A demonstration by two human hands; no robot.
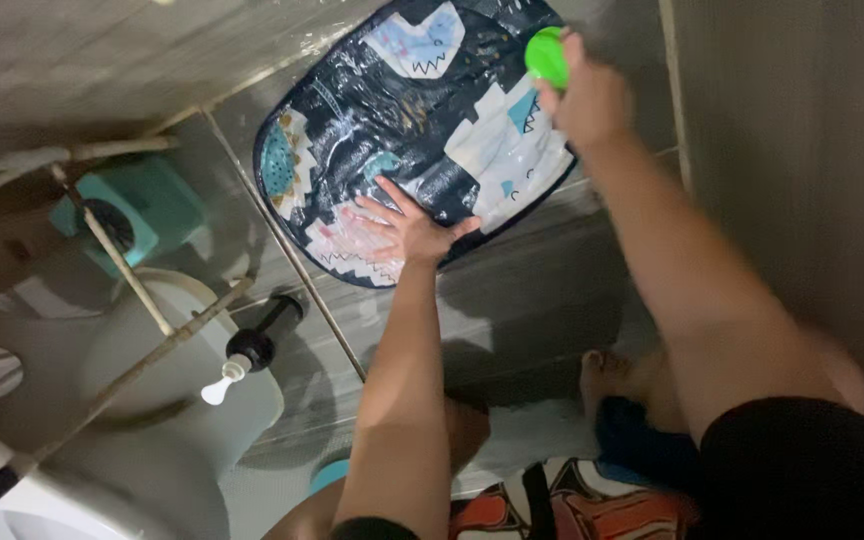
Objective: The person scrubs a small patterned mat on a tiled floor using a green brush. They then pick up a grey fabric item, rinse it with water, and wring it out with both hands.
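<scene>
While the left hand (404, 228) is lying flat with its fingers spread wide on the lower edge of a dark patterned mat (422, 130), the right hand (587, 100) is closing around a green scrubber (547, 57) and pressing it against the mat's upper right corner. The mat — dark and glossy, with pale blue, white and teal shapes on it — is being held up against the tiled wall (542, 290) in the upper middle of the frame, and it is looking wet and shiny over most of its face. Judging from that sheen, much of the surface seems to have been wetted already, though whether the whole mat has been scrubbed is not something the picture is showing; the lower left part under the spread hand is looking paler and perhaps soapy. At the left of the frame a white toilet (167, 400) is standing, with a black pump bottle (252, 345) lying just beside it and a teal box (137, 215) sitting above. Along the bottom edge, bare feet (612, 375) and some colourful cloth (572, 505) are showing — the floor there is appearing wet.
</scene>
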